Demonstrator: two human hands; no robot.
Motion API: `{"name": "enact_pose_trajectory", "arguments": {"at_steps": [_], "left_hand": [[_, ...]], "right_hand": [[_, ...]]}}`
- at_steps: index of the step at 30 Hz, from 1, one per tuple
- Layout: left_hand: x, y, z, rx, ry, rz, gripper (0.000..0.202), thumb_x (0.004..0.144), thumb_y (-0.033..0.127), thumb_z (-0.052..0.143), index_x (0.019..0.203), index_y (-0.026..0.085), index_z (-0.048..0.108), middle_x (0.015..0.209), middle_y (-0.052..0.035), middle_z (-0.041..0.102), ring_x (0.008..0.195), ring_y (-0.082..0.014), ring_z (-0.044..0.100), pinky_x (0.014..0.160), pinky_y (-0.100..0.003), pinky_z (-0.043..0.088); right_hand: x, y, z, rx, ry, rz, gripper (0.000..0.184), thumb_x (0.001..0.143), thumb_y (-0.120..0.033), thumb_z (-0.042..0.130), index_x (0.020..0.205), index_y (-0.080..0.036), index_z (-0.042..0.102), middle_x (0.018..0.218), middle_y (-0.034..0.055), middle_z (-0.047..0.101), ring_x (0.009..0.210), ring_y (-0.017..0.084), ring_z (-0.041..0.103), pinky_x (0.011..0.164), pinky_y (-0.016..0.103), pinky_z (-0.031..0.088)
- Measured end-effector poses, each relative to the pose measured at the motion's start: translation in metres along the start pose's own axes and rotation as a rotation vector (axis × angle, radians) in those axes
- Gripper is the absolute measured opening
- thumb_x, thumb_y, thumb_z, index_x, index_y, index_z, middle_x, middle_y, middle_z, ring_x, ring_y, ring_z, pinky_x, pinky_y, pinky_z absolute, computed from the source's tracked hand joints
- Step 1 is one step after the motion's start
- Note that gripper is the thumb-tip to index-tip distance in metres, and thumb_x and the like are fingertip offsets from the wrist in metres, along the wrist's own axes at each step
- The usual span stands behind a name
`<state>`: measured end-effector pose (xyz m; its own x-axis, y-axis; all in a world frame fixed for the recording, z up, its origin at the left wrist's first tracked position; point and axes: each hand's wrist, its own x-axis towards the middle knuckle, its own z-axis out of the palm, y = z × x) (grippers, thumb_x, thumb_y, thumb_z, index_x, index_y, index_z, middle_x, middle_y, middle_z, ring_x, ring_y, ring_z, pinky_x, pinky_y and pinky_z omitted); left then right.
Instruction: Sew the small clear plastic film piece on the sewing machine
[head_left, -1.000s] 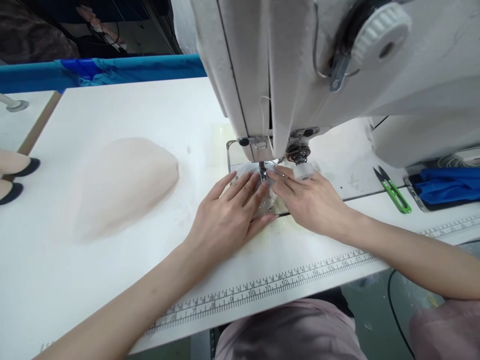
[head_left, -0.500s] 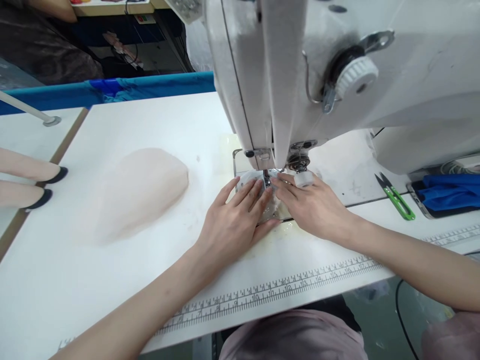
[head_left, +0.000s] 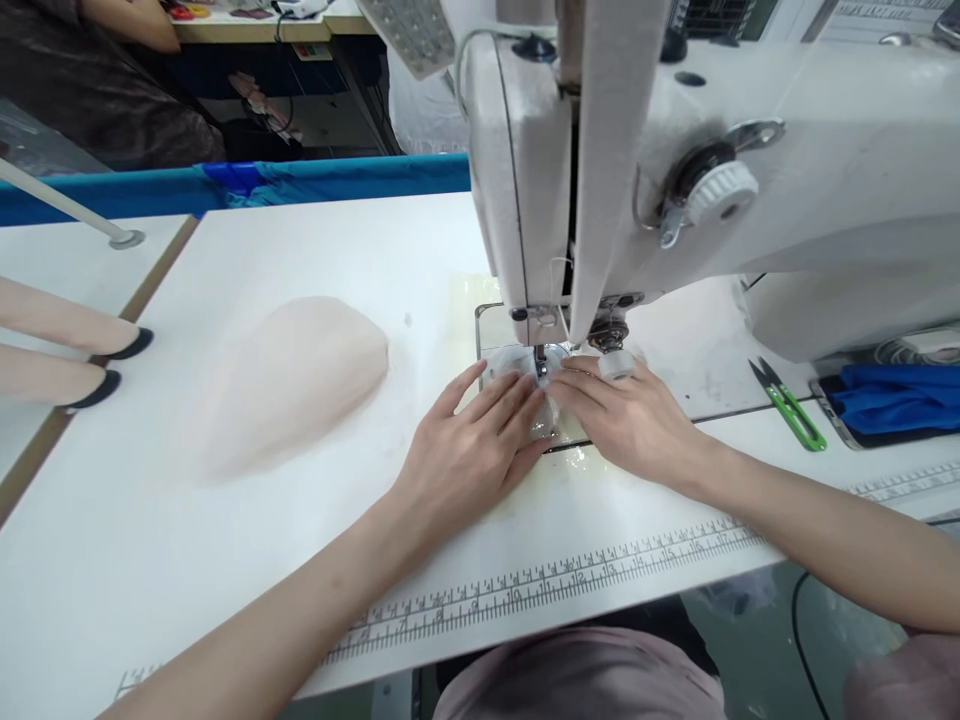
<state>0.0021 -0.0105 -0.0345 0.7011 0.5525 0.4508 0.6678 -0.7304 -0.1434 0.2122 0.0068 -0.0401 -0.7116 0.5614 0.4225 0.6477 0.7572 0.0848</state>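
Under the presser foot of the white sewing machine (head_left: 532, 180) lies a small piece of sheer, pale fabric (head_left: 512, 360). My left hand (head_left: 474, 430) rests flat on its near left side, fingers stretched toward the needle. From the right, my right hand (head_left: 626, 415) presses at the fabric's right edge, its fingertips just beside the presser foot (head_left: 541, 362). Both hands are open, palms down, and hide much of the fabric. To the left, a sheer, skin-toned fabric piece (head_left: 307, 380) lies loose on the white table (head_left: 330, 550).
Green thread snips (head_left: 787, 405) lie right of my right hand, near a phone (head_left: 836, 410) partly under blue cloth (head_left: 900, 395). A printed ruler (head_left: 540, 592) runs along the front edge. Doll-like legs (head_left: 60, 345) lie at the left. A person's arm (head_left: 135, 22) shows behind.
The camera view has shifted slightly, showing more of the machine's top. Both hands stay at the fabric by the needle, with little visible movement.
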Motion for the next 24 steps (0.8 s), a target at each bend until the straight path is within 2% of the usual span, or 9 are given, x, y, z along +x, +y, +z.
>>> {"name": "enact_pose_trajectory", "arguments": {"at_steps": [4, 9, 14, 24], "left_hand": [[-0.003, 0.0014, -0.0033, 0.005, 0.02, 0.051, 0.028, 0.091, 0.023, 0.057, 0.114, 0.01, 0.065, 0.114, -0.011, 0.069, 0.107, -0.0244, 0.066, 0.098, -0.042, 0.052], [-0.0045, 0.0035, -0.0063, 0.055, 0.004, 0.085, 0.024, 0.091, 0.015, 0.055, 0.112, 0.01, 0.066, 0.113, -0.0102, 0.069, 0.104, -0.0236, 0.067, 0.097, -0.041, 0.054], [-0.0039, 0.004, -0.0057, 0.037, 0.007, 0.091, 0.026, 0.09, 0.014, 0.056, 0.113, 0.007, 0.065, 0.114, -0.0128, 0.069, 0.105, -0.0251, 0.066, 0.098, -0.042, 0.053], [-0.0043, 0.0008, -0.0011, 0.018, 0.025, 0.072, 0.026, 0.091, 0.016, 0.055, 0.114, 0.008, 0.065, 0.114, -0.0123, 0.069, 0.107, -0.0246, 0.066, 0.101, -0.043, 0.05]], "right_hand": [[-0.0008, -0.0019, -0.0042, -0.029, 0.035, -0.072, 0.038, 0.089, 0.001, 0.035, 0.109, -0.01, 0.066, 0.112, 0.0073, 0.07, 0.098, 0.017, 0.064, 0.103, 0.041, 0.044], [-0.0016, -0.0035, -0.0098, -0.052, 0.04, -0.091, 0.034, 0.092, -0.002, 0.037, 0.102, -0.012, 0.069, 0.111, 0.0044, 0.071, 0.097, 0.016, 0.064, 0.105, 0.04, 0.043], [-0.0022, -0.0042, -0.0101, -0.059, 0.039, -0.094, 0.034, 0.092, -0.001, 0.037, 0.103, -0.01, 0.068, 0.109, 0.0044, 0.071, 0.098, 0.017, 0.064, 0.109, 0.04, 0.041], [-0.0016, -0.0026, -0.0081, -0.066, 0.06, -0.098, 0.035, 0.092, 0.0, 0.036, 0.102, -0.009, 0.069, 0.108, 0.0063, 0.072, 0.095, 0.017, 0.066, 0.104, 0.042, 0.045]]}}
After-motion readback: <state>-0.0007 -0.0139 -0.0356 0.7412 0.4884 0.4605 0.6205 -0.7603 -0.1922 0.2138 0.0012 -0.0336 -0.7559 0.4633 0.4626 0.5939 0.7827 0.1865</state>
